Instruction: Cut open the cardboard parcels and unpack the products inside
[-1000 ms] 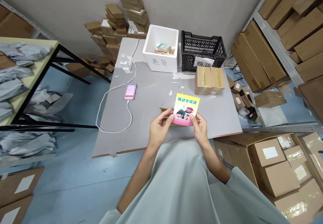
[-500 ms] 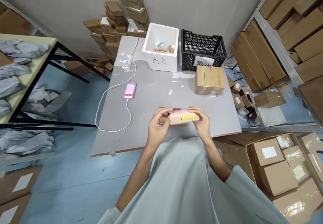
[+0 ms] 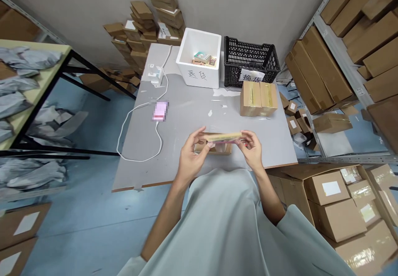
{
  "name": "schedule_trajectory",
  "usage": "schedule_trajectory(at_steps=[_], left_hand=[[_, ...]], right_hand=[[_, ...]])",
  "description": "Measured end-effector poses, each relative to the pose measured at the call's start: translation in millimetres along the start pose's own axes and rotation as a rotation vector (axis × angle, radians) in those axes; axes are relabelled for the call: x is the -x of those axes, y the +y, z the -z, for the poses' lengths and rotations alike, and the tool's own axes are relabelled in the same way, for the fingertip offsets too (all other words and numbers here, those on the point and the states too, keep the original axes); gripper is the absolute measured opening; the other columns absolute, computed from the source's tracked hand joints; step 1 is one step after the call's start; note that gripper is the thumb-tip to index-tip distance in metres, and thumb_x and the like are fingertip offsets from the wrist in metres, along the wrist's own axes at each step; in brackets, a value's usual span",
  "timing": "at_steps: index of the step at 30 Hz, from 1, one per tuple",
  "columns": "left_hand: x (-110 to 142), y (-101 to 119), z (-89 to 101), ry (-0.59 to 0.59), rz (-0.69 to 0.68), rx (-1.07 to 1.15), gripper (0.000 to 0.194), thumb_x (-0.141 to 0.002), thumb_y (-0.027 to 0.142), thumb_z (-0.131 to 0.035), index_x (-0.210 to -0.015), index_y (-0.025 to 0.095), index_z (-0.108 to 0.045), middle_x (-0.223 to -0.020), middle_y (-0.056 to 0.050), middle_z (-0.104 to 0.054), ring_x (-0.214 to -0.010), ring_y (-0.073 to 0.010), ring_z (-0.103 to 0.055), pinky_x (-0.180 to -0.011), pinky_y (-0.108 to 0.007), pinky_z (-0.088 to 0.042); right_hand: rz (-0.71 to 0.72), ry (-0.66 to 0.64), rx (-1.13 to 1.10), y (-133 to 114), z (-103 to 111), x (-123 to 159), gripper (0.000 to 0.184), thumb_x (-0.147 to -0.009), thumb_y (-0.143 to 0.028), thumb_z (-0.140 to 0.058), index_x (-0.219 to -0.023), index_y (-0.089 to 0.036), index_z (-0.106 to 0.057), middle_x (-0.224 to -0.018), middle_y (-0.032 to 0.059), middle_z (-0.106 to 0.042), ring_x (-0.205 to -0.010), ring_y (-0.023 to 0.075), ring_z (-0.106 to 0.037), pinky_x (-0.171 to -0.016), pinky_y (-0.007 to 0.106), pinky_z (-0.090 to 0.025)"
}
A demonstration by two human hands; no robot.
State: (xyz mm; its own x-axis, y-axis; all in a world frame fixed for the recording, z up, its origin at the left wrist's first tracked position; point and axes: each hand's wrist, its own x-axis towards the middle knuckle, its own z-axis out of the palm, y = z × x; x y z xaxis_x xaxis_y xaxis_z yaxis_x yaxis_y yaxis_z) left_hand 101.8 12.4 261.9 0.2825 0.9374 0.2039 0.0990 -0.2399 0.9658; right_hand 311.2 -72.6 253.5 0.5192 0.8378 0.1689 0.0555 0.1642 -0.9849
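Both hands hold a small yellow and pink card box (image 3: 224, 137) edge-on above the near part of the grey table (image 3: 186, 118). My left hand (image 3: 193, 153) pinches its left end and my right hand (image 3: 251, 148) grips its right end. Under the box, on the table, lies an opened brown cardboard carton (image 3: 217, 148), partly hidden by my hands.
A taped cardboard box (image 3: 258, 98), a white foam bin (image 3: 199, 65) with small items, a black plastic crate (image 3: 250, 62) and a pink phone (image 3: 160, 111) on a white cable stand on the table. Cartons fill the shelf (image 3: 342, 52) and floor at right.
The card box was upright showing its printed face a second ago; I have tipped it over flat, so only its thin edge shows now.
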Motion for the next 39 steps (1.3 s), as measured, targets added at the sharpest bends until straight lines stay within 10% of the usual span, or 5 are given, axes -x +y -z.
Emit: schedule_trajectory(at_steps=[5, 10, 27, 39], left_hand=[[1, 0, 1.8, -0.071, -0.003, 0.016, 0.053, -0.103, 0.053, -0.079, -0.149, 0.027, -0.076, -0.107, -0.006, -0.079, -0.091, -0.0194, -0.071, -0.083, -0.033, -0.059], [0, 2, 5.0, -0.1, -0.02, -0.012, 0.045, -0.11, 0.056, -0.066, -0.138, 0.025, -0.083, -0.115, -0.011, -0.081, -0.113, -0.0253, -0.073, -0.098, -0.038, -0.06], [-5, 22, 2.6, -0.005, 0.319, 0.095, 0.039, -0.088, 0.057, -0.085, -0.091, 0.018, -0.082, -0.048, 0.007, -0.052, -0.045, -0.0108, -0.049, -0.046, -0.022, -0.045], [-2, 9, 12.5, -0.022, 0.193, 0.078, 0.055, -0.094, 0.072, -0.08, -0.107, 0.019, -0.084, -0.098, -0.011, -0.086, -0.082, -0.0215, -0.081, -0.071, -0.03, -0.065]], right_hand=[[-0.055, 0.014, 0.03, -1, -1, 0, 0.036, -0.092, -0.059, -0.087, -0.104, -0.025, -0.082, -0.103, 0.0066, -0.083, -0.09, 0.0204, -0.074, -0.08, 0.033, -0.062], [-0.105, -0.05, 0.024, -7, 2, -2, 0.038, -0.1, -0.057, -0.075, -0.114, -0.024, -0.085, -0.112, 0.0086, -0.085, -0.092, 0.0214, -0.075, -0.078, 0.033, -0.062], [-0.348, -0.1, 0.007, -20, -12, -2, 0.063, -0.081, -0.083, -0.086, -0.09, -0.021, -0.075, -0.059, -0.0038, -0.066, -0.046, 0.01, -0.049, -0.047, 0.024, -0.042], [-0.168, -0.147, 0.065, -11, -11, 6, 0.052, -0.099, -0.073, -0.074, -0.109, -0.023, -0.084, -0.095, 0.005, -0.082, -0.08, 0.0181, -0.074, -0.069, 0.028, -0.058]])
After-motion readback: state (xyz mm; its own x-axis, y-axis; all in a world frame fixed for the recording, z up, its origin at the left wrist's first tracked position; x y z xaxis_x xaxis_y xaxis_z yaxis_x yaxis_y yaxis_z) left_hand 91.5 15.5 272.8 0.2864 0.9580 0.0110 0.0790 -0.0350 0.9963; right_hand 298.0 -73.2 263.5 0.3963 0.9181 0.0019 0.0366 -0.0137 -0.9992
